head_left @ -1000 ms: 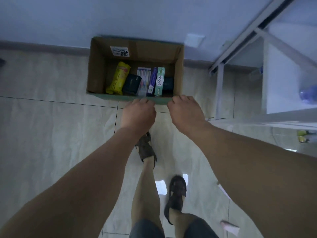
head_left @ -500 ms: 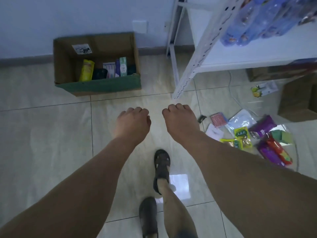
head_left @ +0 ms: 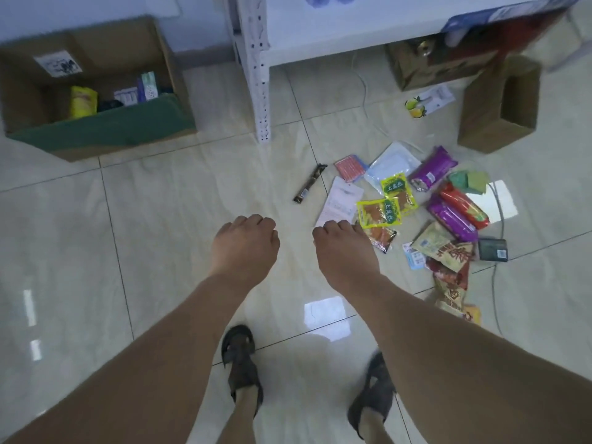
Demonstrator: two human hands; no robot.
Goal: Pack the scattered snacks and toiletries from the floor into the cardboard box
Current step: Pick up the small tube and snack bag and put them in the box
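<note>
Brown cardboard box (head_left: 96,91) at upper left, partly filled; scattered packets (head_left: 416,213) lower right, well apart from it. Left hand (head_left: 245,245) and right hand (head_left: 344,251) loosely curled, holding nothing. Best begun with the nearest yellow-green packet (head_left: 379,213).

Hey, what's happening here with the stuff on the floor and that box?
A person is packing scattered goods into the cardboard box at upper left, which already holds a yellow packet and some small cartons. Both the left hand and the right hand are empty, fingers curled, held out over the floor. The pile of snack packets lies unpacked to the right, beside the white shelf leg.
</note>
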